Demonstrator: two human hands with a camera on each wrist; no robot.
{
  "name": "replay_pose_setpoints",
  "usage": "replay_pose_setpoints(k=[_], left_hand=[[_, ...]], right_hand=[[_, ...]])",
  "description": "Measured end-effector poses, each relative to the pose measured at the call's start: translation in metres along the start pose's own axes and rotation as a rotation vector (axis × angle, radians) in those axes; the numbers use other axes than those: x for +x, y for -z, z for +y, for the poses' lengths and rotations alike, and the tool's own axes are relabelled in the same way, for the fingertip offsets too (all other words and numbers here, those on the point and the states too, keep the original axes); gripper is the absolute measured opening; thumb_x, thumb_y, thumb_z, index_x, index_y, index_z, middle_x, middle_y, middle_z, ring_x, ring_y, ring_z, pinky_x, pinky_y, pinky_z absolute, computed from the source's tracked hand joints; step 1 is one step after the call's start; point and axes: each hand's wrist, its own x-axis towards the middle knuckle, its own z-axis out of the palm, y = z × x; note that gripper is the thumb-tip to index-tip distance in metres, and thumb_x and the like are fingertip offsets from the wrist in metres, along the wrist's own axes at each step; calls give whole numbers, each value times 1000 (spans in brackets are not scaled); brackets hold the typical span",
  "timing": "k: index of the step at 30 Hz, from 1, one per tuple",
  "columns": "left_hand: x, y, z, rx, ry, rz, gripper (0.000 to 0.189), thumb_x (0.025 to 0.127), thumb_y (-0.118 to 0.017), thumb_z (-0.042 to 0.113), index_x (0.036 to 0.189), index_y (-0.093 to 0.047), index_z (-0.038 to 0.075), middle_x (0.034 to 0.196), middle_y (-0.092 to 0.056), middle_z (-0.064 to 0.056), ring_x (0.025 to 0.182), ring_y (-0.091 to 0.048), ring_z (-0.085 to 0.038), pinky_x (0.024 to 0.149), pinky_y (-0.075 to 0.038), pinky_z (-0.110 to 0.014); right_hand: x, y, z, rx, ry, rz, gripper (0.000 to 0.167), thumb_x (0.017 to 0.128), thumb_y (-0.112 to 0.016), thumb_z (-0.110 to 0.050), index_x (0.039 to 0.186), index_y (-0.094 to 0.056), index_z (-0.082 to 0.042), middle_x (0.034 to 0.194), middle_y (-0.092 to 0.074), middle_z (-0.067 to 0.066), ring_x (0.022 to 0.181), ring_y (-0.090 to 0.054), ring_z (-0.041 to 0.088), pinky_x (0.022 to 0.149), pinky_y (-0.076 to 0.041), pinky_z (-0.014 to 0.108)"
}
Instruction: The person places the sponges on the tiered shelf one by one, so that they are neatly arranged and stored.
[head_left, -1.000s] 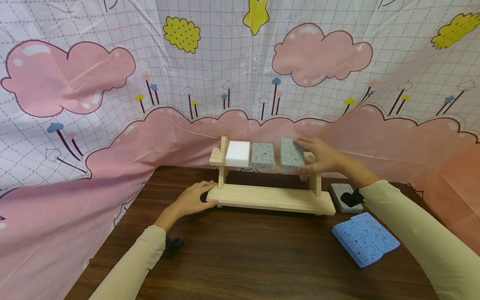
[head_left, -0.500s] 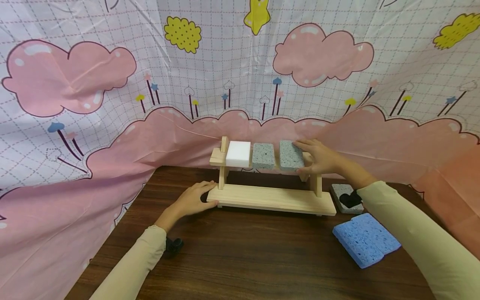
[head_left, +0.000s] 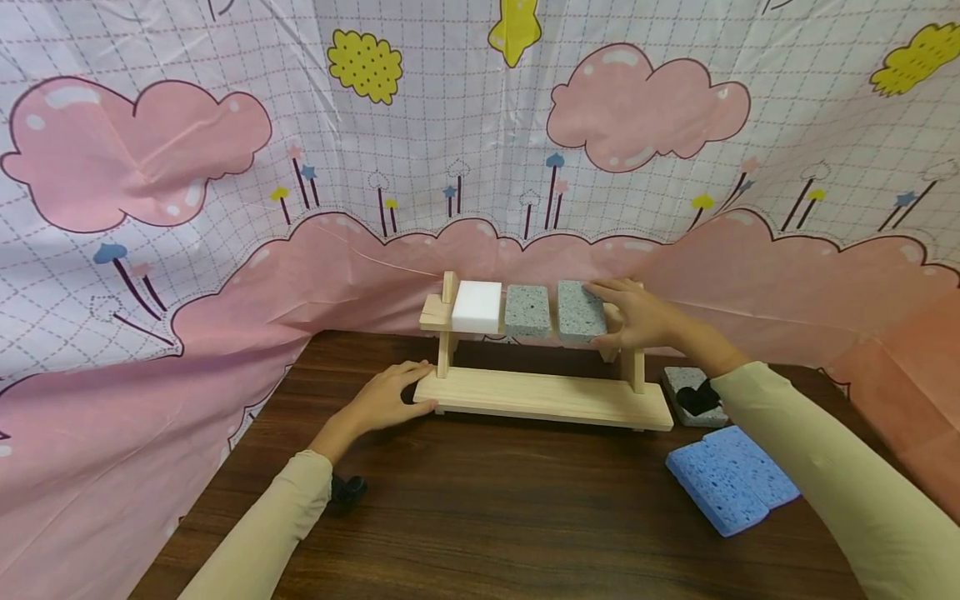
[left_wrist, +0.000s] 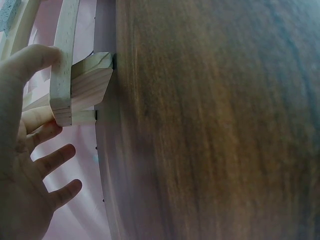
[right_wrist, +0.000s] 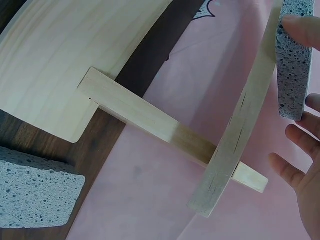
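Observation:
A two-tier wooden rack (head_left: 543,397) stands on the dark table. My left hand (head_left: 382,397) holds the left end of its lower shelf, thumb on the front edge; in the left wrist view the thumb and index finger straddle the board (left_wrist: 62,75), the other fingers spread. My right hand (head_left: 637,312) holds a speckled grey sponge (head_left: 581,310) at the right part of the upper shelf. In the right wrist view the thumb presses one face of this sponge (right_wrist: 294,65), fingertips at its lower end. Left of it lie another grey sponge (head_left: 527,310) and a white sponge block (head_left: 476,306).
Right of the rack a third grey sponge (head_left: 686,383) lies on the table, partly covered by the wrist camera. Nearer the front are two overlapping blue sponges (head_left: 727,479). A printed pink and white cloth (head_left: 480,125) hangs behind the table.
The grey sponge in my right hand has shifted slightly left and down on the upper shelf, closer to the middle grey sponge. My left hand stays on the lower shelf.

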Motion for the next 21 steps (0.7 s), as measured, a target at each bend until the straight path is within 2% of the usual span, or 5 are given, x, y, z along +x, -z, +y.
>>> replay_pose_setpoints(k=[6,11,21], left_hand=[[-1,1,1,-6,0,-1,76,94,-67,55,155,-46,16,157,-47,-10,143,-44,-40,112,-39,-65],[-2,2,2,-12,0,0,76,94,-67,54,155,-46,15,158,-46,-10,143,-44,-40,112,-39,-65],[-2,2,3,-14,5,-2,76,94,-66,55,155,-46,15,158,-46,-10,143,-44,-41,112,-38,-67]], right_hand=[[-1,1,-2,11,-21,-19,98,77,-84,-39,156,-39,-2,158,-39,25,144,-36,48,108,-37,72],[-1,1,-3,10,-6,-25,97,79,-82,-40,156,-39,0,158,-40,27,144,-37,47,107,-39,71],[-1,-1,-2,14,-8,-50,95,82,-79,-40,157,-36,-1,159,-37,28,146,-35,47,110,-38,70]])
